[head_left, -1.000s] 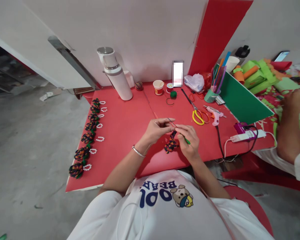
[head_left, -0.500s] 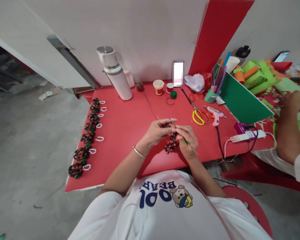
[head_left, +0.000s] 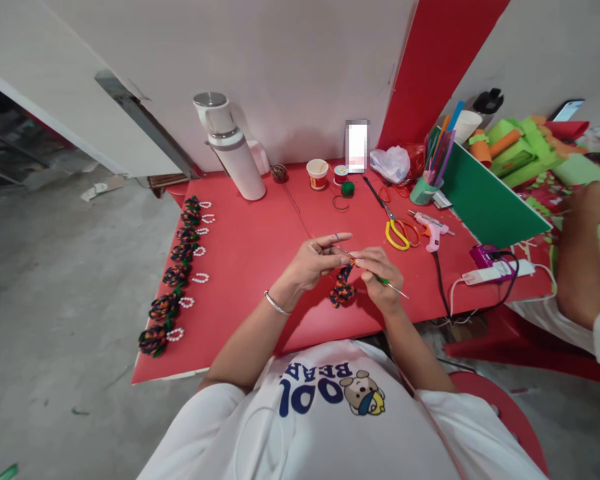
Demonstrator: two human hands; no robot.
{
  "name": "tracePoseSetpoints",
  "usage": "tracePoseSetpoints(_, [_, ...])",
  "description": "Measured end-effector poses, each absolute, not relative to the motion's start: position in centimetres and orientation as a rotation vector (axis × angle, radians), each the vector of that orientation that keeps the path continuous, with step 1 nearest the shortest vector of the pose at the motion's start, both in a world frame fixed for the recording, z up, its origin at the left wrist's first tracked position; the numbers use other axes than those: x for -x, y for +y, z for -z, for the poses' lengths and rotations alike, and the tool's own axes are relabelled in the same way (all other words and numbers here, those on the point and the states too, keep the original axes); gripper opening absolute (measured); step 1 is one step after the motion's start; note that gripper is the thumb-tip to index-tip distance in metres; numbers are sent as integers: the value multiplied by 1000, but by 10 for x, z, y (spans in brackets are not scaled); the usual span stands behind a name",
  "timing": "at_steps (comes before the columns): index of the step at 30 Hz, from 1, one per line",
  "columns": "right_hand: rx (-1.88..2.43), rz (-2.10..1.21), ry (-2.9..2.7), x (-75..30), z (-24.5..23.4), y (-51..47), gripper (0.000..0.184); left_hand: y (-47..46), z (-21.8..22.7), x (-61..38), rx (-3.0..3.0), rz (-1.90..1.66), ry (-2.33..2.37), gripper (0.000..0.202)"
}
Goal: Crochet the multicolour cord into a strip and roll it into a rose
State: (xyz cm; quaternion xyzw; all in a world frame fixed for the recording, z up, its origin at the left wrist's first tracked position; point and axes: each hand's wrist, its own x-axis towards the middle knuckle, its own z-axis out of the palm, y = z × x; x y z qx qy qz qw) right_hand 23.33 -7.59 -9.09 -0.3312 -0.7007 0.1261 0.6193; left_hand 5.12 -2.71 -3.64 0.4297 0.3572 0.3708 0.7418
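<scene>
Over the red table's front edge, the left hand pinches the top of the hanging crochet flower, forefinger raised; the right hand grips the crochet hook. An even yarn tension and a pinch close to the hook's tip would likely serve best

We log, on the red table: a white flask upright at the back, yarn flowers in a row along the left edge, and yellow-handled scissors just beside a glue gun. The contents of the small cup are unclear.

White printed T-shirt, silver bangle, finger ring
</scene>
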Motion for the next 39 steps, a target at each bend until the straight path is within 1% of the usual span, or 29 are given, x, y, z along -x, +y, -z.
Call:
tracePoseSetpoints(4, [698, -419, -1787, -254, 78, -69, 26, -24, 35, -46, -1005, -768, 852, 79])
tracePoseSetpoints(11, [707, -470, -1925, -274, 59, -70, 24, -21, 35, -44, -1029, -751, 870, 75])
tracePoseSetpoints(15, [728, -439, -1935, -276, 55, -73, 23, -21, 32, -44, -1021, -743, 871, 75])
tracePoseSetpoints(21, [699, -358, -1963, -276, 51, -78, 26, -21, 29, -44, -1014, -739, 870, 70])
tracePoseSetpoints(30, [695, -339, -2041, -279, 41, -80, 25, -24, 26, -41, -1132, -767, 818, 57])
tracePoseSetpoints(35, [704, -438, -2016, -279, 34, -82, 20, -23, 26, -40, -1193, -745, 771, 53])
tracePoseSetpoints(39, [703, -618, -1877, -280, 37, -80, 18, -24, 25, -40, -1170, -754, 755, 49])
